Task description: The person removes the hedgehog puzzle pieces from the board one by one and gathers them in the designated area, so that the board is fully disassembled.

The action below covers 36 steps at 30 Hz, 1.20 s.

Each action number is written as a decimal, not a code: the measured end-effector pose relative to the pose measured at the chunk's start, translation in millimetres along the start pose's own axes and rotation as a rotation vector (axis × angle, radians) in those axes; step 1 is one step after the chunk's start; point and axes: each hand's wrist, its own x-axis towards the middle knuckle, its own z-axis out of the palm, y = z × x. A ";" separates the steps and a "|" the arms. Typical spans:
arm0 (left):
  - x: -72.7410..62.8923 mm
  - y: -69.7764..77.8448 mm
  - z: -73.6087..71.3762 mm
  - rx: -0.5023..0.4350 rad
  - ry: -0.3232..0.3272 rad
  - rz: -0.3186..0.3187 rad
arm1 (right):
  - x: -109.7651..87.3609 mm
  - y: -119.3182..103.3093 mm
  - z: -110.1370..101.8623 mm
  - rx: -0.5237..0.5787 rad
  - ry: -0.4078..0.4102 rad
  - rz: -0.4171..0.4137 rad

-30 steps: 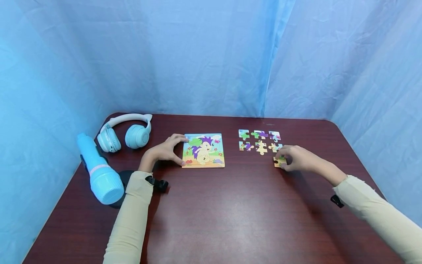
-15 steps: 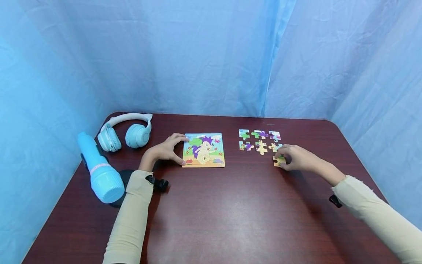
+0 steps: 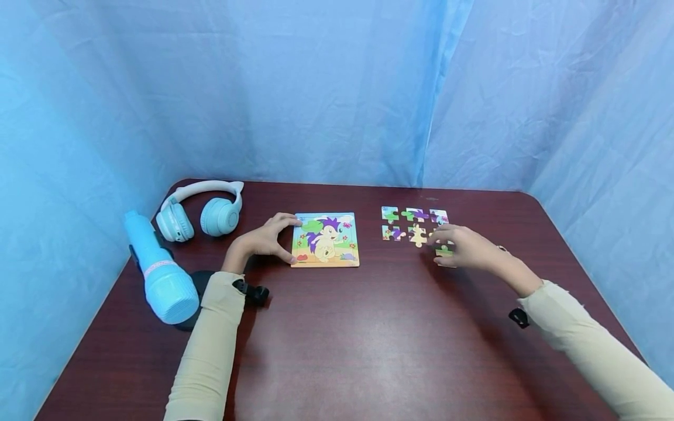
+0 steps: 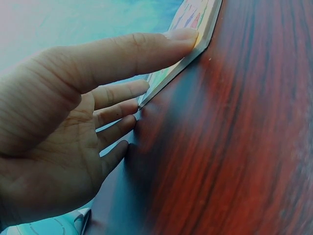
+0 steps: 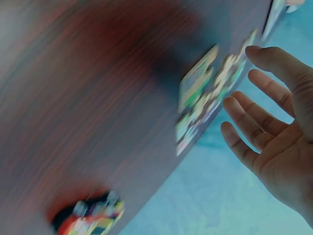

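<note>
A square puzzle board (image 3: 325, 240) with a cartoon hedgehog lies flat on the table. My left hand (image 3: 265, 240) spans its left edge, fingers straight, and in the left wrist view the thumb (image 4: 181, 40) rests on a corner. To the right lie several loose jigsaw pieces, including a cream one (image 3: 418, 235) and a purple-green one (image 3: 393, 233). My right hand (image 3: 466, 248) hovers over the nearest jigsaw piece (image 3: 444, 252), partly covering it and the piece behind. In the right wrist view its fingers are spread with nothing between them, apart from the pieces (image 5: 198, 83).
Light-blue headphones (image 3: 202, 213) and a blue microphone-shaped object (image 3: 163, 275) on a dark round base sit at the table's left. A small blurred red, yellow and black object (image 5: 90, 215) shows in the right wrist view. Blue curtains surround the table (image 3: 358, 339).
My right hand has let go of the yellow-green jigsaw piece, leaving it on the table, and moved slightly left with its fingers spreading. My left hand and the board have stayed put.
</note>
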 end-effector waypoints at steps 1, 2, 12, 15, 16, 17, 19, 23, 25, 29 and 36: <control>0.1 -0.1 0.0 0.000 0.000 0.000 | 4.0 -3.4 2.1 0.010 0.003 -0.017; 0.2 -0.2 0.0 0.000 -0.001 0.000 | 8.6 -6.9 4.4 0.015 0.005 -0.038; -0.3 -0.6 -0.9 -0.005 -0.005 0.002 | 60.9 -58.6 25.9 0.104 0.007 -0.164; 0.1 -0.9 -0.7 -0.002 -0.006 0.007 | 76.5 -73.8 34.7 0.108 -0.024 -0.178; 0.1 -1.0 -0.7 0.002 -0.006 0.008 | 81.7 -78.5 37.6 0.106 -0.033 -0.184; 0.0 -0.9 -0.7 0.003 -0.007 0.007 | 86.8 -83.1 40.3 0.109 -0.041 -0.188; -0.1 -0.5 -0.7 0.006 -0.008 0.003 | 96.1 -92.6 44.6 0.114 -0.056 -0.195; -0.4 0.3 -0.6 0.001 -0.010 -0.005 | 112.8 -109.1 51.4 0.118 -0.092 -0.206; 0.2 -0.2 -0.5 0.009 -0.007 -0.003 | 120.5 -115.5 54.6 0.112 -0.117 -0.205; 0.9 -1.3 -0.1 0.024 -0.005 0.003 | 132.2 -125.1 60.1 0.085 -0.148 -0.208; 0.9 -0.7 0.2 0.007 -0.011 0.005 | 141.5 -138.7 64.8 0.059 -0.188 -0.187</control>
